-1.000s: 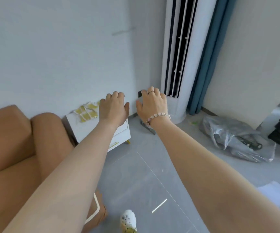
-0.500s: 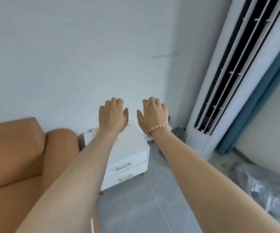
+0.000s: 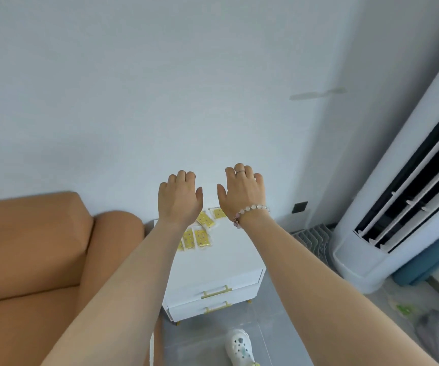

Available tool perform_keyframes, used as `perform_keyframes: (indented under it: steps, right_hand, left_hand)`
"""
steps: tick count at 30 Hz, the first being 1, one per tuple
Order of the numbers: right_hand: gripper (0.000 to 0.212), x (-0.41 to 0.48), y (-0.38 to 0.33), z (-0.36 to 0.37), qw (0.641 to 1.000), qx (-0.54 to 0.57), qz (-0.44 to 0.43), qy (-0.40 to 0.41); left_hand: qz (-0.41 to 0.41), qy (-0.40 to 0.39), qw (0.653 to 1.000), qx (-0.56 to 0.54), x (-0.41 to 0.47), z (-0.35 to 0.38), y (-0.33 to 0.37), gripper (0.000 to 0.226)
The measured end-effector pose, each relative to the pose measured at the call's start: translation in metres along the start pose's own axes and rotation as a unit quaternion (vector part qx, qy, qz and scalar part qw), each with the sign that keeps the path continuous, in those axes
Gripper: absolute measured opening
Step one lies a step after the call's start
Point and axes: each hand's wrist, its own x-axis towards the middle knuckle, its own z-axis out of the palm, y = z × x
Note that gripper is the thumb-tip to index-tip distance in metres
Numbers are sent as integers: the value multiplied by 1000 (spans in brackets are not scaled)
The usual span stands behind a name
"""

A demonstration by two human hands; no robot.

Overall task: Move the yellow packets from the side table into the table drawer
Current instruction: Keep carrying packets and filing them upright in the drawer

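Tile, grey and smooth, makes up the floor (image 3: 274, 326) at the bottom centre of the frame, and a white perforated clog shoe (image 3: 239, 344) stands on it. A crumpled grey plastic bag (image 3: 437, 331) lies at the lower right edge. Two bare forearms rise from the bottom corners toward the middle.

Just beyond the shoe stands the white side table (image 3: 218, 262), with two drawers in its front. The upper drawer (image 3: 242, 280) and the one below it are both closed, each with a thin gold bar handle. A tan leather sofa (image 3: 28, 260) fills the lower left, its rounded arm just beside the table.

The small yellow packets with white edges (image 3: 200, 236) lie scattered on the far part of the tabletop, some overlapping, partly hidden behind the wrists.

The left hand (image 3: 180, 199) and the right hand (image 3: 242, 194) are held in the air at frame centre, side by side but apart, backs toward the camera. Their fingers are loosely bent and hold nothing; neither touches the packets. The right wrist carries a pale bead bracelet (image 3: 252, 209), and one right finger a thin ring (image 3: 240, 172).

At the right edge a tall white tower air conditioner with dark slats (image 3: 398, 207) stands before a blue curtain (image 3: 424, 262). A black wall socket (image 3: 300, 206) sits low on the pale wall (image 3: 160, 88) behind everything.
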Motion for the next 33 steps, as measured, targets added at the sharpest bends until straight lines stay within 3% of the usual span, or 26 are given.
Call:
perform_keyframes:
  steps: [9,14,25,28,31,33]
  right_hand:
    - [44,125,21,75,998,36,-40,-38]
    - [41,177,30,127,994,64,-40,-79]
    - [39,175,48,278,975,52,-19,-216]
    - [45,151,50,324,954,86,78,-277]
    - [52,123,53,366,893,149,256,-340]
    - [53,109,55,393,851,164,331,-373]
  left_hand:
    - [-103,-4,993,-58,95,66,-23,35]
    - [-126,-21,991,-33,138,111,-34,33]
    - [-190,-133,971,-49,127,253,-56,32]
    - [-250,-167,952,-59,105,294,-64,35]
    - [-326,-193,920,-99,79,336,-70,38]
    - [-411,-195,878,-149,65,360,-73,42]
